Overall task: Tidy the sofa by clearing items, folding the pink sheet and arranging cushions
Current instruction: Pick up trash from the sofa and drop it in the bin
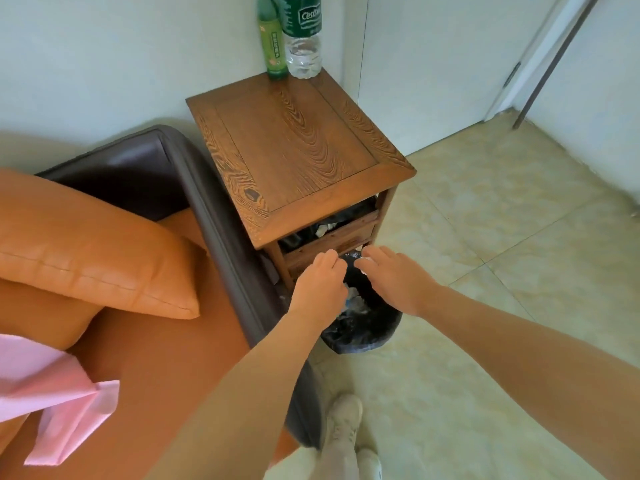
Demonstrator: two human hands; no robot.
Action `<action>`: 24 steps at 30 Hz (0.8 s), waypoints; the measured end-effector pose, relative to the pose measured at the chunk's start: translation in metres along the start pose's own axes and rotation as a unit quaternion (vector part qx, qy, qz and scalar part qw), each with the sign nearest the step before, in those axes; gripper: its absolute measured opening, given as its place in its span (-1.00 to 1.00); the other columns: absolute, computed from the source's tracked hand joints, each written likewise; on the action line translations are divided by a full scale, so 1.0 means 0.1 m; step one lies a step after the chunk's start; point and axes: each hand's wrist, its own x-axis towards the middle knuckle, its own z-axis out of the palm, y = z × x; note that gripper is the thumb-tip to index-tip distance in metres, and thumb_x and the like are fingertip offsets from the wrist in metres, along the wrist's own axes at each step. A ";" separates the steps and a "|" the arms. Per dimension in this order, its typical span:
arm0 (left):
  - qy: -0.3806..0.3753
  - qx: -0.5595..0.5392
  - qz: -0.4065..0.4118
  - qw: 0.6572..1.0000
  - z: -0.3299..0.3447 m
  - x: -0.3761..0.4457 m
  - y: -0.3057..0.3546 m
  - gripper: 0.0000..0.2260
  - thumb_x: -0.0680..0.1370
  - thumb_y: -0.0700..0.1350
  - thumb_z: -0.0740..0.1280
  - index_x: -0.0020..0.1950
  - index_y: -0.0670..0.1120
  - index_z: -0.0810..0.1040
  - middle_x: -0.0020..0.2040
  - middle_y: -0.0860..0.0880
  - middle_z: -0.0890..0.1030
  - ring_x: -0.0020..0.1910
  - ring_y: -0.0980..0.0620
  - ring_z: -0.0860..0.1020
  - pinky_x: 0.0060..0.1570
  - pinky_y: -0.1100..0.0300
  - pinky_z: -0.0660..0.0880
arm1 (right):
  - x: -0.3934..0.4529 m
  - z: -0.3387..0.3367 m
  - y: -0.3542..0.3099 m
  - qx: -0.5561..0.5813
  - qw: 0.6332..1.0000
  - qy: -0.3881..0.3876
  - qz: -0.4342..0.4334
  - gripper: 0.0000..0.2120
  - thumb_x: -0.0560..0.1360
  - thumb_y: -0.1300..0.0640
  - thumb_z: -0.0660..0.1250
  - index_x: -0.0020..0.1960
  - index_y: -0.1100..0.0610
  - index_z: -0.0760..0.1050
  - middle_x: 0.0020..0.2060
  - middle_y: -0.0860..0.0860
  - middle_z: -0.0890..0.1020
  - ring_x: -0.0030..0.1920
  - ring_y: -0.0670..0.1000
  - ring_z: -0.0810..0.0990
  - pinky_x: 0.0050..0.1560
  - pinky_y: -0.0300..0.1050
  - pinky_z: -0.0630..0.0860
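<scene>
Both my hands hover over a black-lined waste bin on the floor beside the sofa's dark armrest. My left hand is palm down with its fingers bent loosely over the bin, and I see nothing in it. My right hand is palm down with its fingers stretched out. Crumpled white paper lies in the bin below them, and a white scrap shows by the right fingertips. On the orange sofa seat an orange cushion leans at the left. The pink sheet lies rumpled at the lower left.
A wooden side table stands against the wall above the bin, with a green spray bottle and a water bottle at its back edge. Its lower shelf holds dark clutter. Tiled floor spreads to the right. My shoe is below.
</scene>
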 end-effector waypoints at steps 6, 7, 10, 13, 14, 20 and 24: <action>-0.045 -0.037 -0.046 0.997 0.67 0.29 -0.18 -0.83 0.58 -0.08 0.27 0.10 -0.14 0.39 0.12 -0.06 0.39 0.12 -0.03 0.38 0.07 0.15 0.42 | 0.15 0.63 0.22 0.024 0.996 -0.077 0.039 -0.58 0.47 0.23 0.36 0.30 0.11 0.37 0.23 0.09 0.42 0.09 0.14 0.49 -0.16 -0.01 0.49; -0.053 -0.032 -0.045 0.997 0.75 0.32 -0.22 -0.77 0.58 -0.04 0.28 0.15 -0.13 0.39 0.14 -0.06 0.39 0.15 -0.02 0.38 0.12 0.15 0.41 | 0.18 0.72 0.23 0.035 0.994 -0.095 0.045 -0.54 0.51 0.19 0.33 0.37 0.10 0.30 0.31 0.09 0.37 0.19 0.14 0.44 -0.04 0.01 0.51; -0.063 -0.038 -0.049 0.996 0.87 0.37 -0.28 -0.59 0.56 0.05 0.32 0.30 -0.14 0.33 0.25 -0.07 0.36 0.25 -0.04 0.35 0.23 0.16 0.35 | 0.22 0.90 0.25 0.062 0.987 -0.138 0.062 -0.39 0.56 0.07 0.30 0.51 0.11 0.11 0.49 0.09 0.18 0.40 0.15 0.29 0.27 0.06 0.42; -0.098 -0.011 -0.032 0.995 0.92 0.42 -0.33 -0.50 0.57 0.07 0.30 0.39 -0.13 0.24 0.37 -0.06 0.29 0.38 -0.03 0.26 0.36 0.14 0.24 | 0.24 0.96 0.27 0.050 0.982 -0.170 0.065 -0.35 0.57 -0.02 0.26 0.54 0.08 0.03 0.54 0.05 0.08 0.47 0.11 0.19 0.37 0.04 0.32; -0.103 0.009 -0.022 0.994 0.93 0.42 -0.35 -0.49 0.57 0.07 0.30 0.40 -0.12 0.23 0.38 -0.06 0.28 0.40 -0.03 0.24 0.38 0.14 0.21 | 0.25 0.95 0.28 0.045 0.982 -0.175 0.059 -0.35 0.58 -0.03 0.24 0.55 0.07 0.02 0.54 0.03 0.06 0.48 0.10 0.18 0.38 0.03 0.31; -0.108 0.052 -0.026 0.992 0.80 0.42 -0.43 -0.36 0.54 0.14 0.30 0.48 -0.12 0.13 0.50 -0.09 0.17 0.50 -0.06 0.11 0.48 0.06 0.06 | 0.32 0.77 0.35 0.027 0.984 -0.172 0.046 -0.37 0.59 -0.02 0.21 0.56 0.03 0.01 0.55 0.00 0.03 0.50 0.09 0.13 0.39 0.03 0.25; -0.107 0.062 -0.030 0.992 0.57 0.38 -0.42 -0.32 0.56 0.15 0.27 0.52 -0.13 0.05 0.54 -0.11 0.08 0.53 -0.08 0.04 0.49 0.05 -0.02 | 0.36 0.57 0.31 0.013 0.986 -0.164 0.026 -0.38 0.60 -0.06 0.17 0.56 0.02 -0.01 0.55 -0.01 0.02 0.50 0.08 0.10 0.40 0.02 0.21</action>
